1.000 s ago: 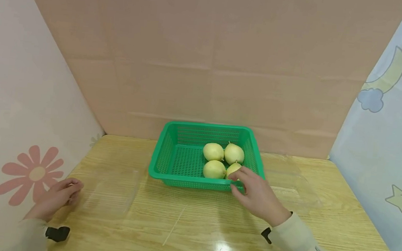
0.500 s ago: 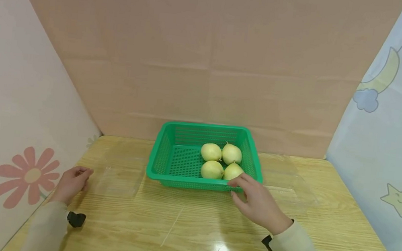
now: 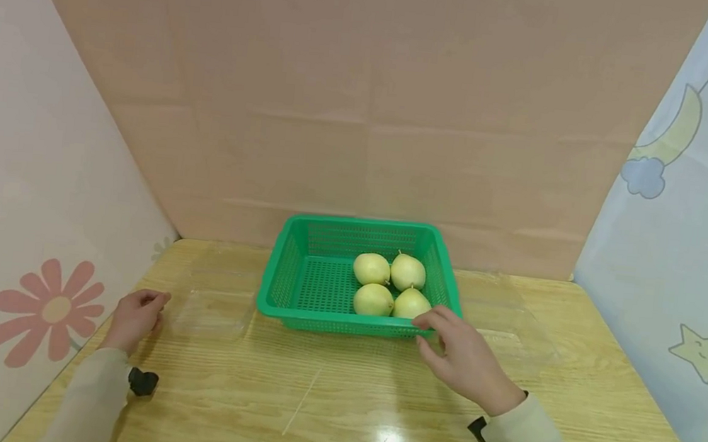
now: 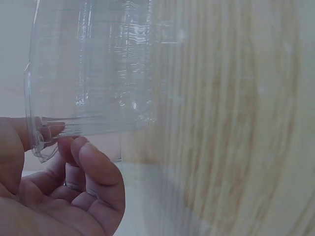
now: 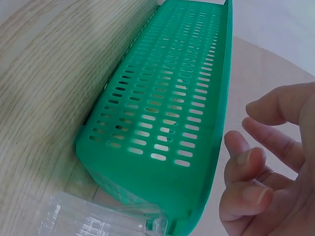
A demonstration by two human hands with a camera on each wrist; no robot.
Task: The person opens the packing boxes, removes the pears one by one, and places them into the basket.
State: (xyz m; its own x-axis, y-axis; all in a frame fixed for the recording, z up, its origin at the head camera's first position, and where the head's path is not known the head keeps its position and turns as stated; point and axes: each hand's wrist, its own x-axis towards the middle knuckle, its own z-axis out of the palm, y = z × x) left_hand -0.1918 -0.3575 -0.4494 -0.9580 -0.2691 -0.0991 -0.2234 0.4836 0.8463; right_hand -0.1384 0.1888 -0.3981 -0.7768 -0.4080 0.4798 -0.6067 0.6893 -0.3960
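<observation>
A clear plastic container (image 3: 213,313) sits on the left of the table, its rim corner pinched by my left hand (image 3: 135,317). In the left wrist view, fingers (image 4: 101,167) lie at the edge of the transparent container (image 4: 98,73). Several pale yellow pears (image 3: 374,299) rest in the right half of a green perforated basket (image 3: 319,315). By the basket's front right rim, my right hand (image 3: 465,356) hovers with loosely bent fingers and holds nothing. The right wrist view shows that hand (image 5: 275,167) just outside the basket wall (image 5: 162,108).
Another clear plastic container (image 3: 509,335) stands right of the basket, hard to make out against the wood. A papered back wall (image 3: 365,108) rises behind the basket, and printed side walls border the table (image 3: 259,411) left and right.
My left hand has moved forward and right, and the clear container has shifted with it. The right hand has drawn slightly right from the front pear. The pears keep their places.
</observation>
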